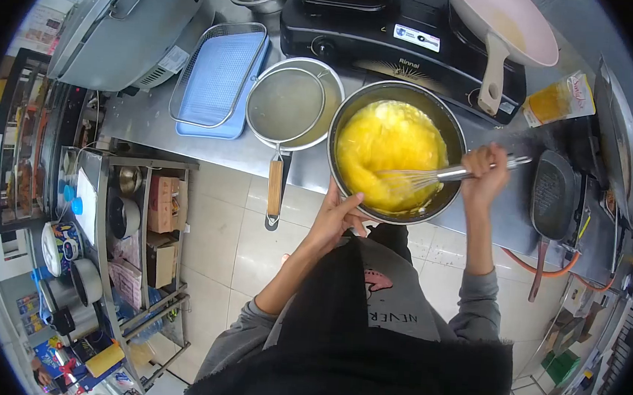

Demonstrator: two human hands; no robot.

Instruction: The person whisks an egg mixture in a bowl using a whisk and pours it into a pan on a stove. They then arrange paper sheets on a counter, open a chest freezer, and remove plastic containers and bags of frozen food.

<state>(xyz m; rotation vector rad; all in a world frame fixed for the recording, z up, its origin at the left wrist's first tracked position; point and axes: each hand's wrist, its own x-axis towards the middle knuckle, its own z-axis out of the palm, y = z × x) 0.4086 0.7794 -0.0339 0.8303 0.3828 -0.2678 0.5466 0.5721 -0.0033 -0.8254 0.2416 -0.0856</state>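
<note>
My right hand (483, 172) is wrapped round the handle of a metal whisk (435, 175). The whisk's wires dip into a yellow, frothy egg-like mixture (386, 140) inside a dark round bowl or pan (336, 125). The bowl is at the front edge of the steel counter and partly overhangs it. My left hand (335, 217) grips the bowl's lower left rim, thumb on the outside near the top and fingers under it. Just left of the bowl, a fine mesh strainer (286, 104) with a wooden handle rests over a pan.
Behind the bowl stands a black Rinnai gas stove (407, 50) with a pink frying pan (484, 11) on it. A wire basket in a blue tray (214, 80) lies left. To the right are a yellow pouch (558, 101) and a square pan (554, 192). A shelf rack (137, 244) stands lower left.
</note>
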